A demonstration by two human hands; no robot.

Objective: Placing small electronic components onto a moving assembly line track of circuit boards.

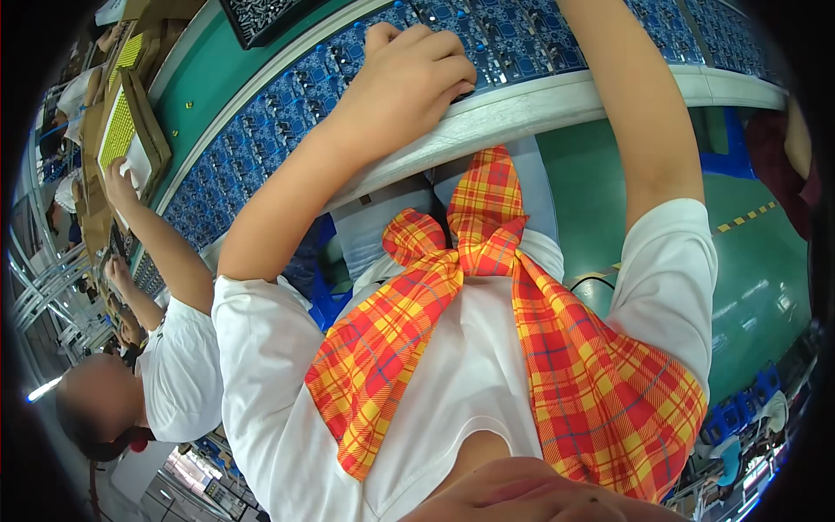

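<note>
My left hand (416,80) is over a row of blue circuit boards (300,91), near the pale front rail. Its fingers are curled and thumb and forefinger come close together; whatever may be between them is hidden. My right forearm (639,96) reaches across the rail and over the boards, and its hand is beyond the upper edge of the picture. Small dark, silver and blue parts stand on the boards.
A pale rail (522,109) runs along the near edge of the boards. Behind them, a black bin (252,36) holds small metal parts on a green surface (198,83). At left, a co-worker's hand (120,183) is by a cardboard tray (150,130) of yellow parts.
</note>
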